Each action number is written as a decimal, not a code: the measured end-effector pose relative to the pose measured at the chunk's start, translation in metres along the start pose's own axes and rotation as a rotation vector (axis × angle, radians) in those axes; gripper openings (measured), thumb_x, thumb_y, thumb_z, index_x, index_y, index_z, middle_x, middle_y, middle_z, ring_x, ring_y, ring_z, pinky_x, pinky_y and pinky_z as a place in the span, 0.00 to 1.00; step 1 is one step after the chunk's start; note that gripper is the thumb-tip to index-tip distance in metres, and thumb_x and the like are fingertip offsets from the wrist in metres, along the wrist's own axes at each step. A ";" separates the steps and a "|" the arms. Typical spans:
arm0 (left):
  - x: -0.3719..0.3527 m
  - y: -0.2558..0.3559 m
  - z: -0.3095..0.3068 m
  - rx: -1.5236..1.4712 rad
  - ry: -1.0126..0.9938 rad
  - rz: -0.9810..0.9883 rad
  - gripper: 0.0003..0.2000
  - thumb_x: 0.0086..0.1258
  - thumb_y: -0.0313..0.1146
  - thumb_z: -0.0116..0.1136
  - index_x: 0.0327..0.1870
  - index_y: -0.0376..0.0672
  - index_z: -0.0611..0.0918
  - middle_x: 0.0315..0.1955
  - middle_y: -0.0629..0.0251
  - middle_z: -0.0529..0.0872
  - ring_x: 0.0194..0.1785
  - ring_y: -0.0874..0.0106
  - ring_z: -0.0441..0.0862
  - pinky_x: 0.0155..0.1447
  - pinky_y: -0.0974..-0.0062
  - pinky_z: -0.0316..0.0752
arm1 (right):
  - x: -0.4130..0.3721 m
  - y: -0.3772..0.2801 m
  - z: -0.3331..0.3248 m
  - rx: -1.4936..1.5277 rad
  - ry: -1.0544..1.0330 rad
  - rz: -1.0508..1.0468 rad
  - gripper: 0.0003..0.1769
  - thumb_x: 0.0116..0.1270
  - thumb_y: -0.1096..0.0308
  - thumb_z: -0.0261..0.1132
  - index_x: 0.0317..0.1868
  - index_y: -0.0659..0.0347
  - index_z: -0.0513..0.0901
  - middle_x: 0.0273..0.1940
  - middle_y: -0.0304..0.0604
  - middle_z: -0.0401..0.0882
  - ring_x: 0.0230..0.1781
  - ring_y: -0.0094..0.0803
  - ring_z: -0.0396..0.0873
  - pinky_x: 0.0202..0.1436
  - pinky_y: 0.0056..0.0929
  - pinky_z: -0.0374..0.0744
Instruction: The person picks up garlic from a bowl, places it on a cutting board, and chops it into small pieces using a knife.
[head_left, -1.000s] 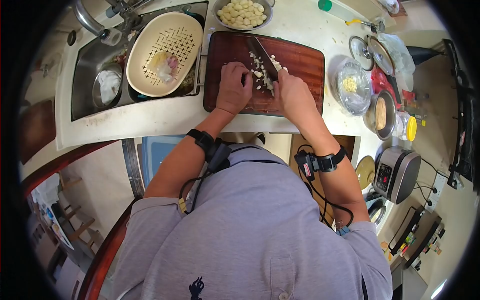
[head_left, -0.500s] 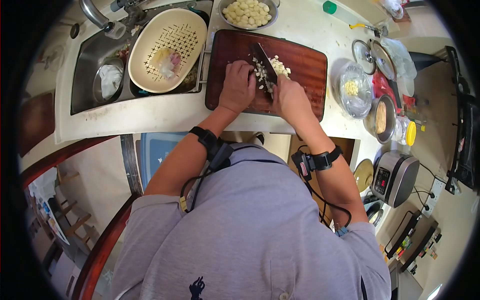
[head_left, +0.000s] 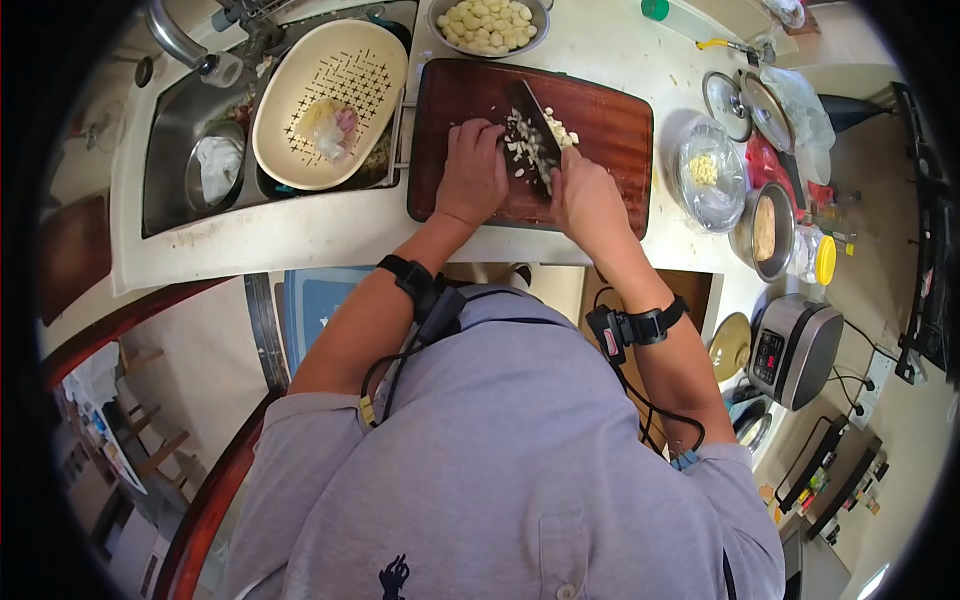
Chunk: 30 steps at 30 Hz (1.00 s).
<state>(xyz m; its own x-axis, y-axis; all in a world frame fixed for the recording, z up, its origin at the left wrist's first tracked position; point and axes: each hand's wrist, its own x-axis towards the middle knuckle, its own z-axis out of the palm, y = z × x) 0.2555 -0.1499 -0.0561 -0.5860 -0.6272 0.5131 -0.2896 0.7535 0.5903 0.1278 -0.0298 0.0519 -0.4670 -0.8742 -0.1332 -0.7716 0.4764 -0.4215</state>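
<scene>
A dark cutting board [head_left: 620, 150] lies on the counter with chopped garlic [head_left: 524, 140] scattered over its middle. My right hand [head_left: 592, 198] is closed round the handle of a kitchen knife [head_left: 538, 122]. Its dark blade slants up and left, with garlic bits on both sides. To the left of the blade, my left hand [head_left: 475, 175] rests on the board, fingers loosely bent and nothing seen in them. Just beyond the board stands a metal bowl of peeled garlic cloves [head_left: 487, 25].
At left, a cream colander [head_left: 272, 125] stands over the sink [head_left: 165, 190]. On the right are a plastic-lined bowl [head_left: 722, 205] with chopped pieces, a metal bowl [head_left: 748, 245], pot lids [head_left: 727, 105], a yellow-lidded jar [head_left: 825, 260] and an electric cooker [head_left: 797, 350].
The blade has shifted slightly to the right, and the garlic left of it looks more spread. My left hand stays in nearly the same place; the whole view has moved slightly.
</scene>
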 end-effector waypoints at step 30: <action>0.008 -0.005 0.002 0.050 0.012 0.023 0.17 0.64 0.17 0.59 0.55 0.35 0.83 0.54 0.51 0.78 0.58 0.48 0.76 0.66 0.54 0.75 | -0.001 0.024 0.015 -0.011 0.047 -0.025 0.09 0.77 0.70 0.61 0.44 0.69 0.75 0.36 0.70 0.85 0.40 0.73 0.83 0.44 0.64 0.80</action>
<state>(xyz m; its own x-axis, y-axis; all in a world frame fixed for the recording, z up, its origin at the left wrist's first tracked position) 0.2505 -0.1577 -0.0565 -0.5844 -0.6114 0.5336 -0.3138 0.7766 0.5463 0.1165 -0.0192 0.0281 -0.4669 -0.8807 -0.0801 -0.7878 0.4554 -0.4146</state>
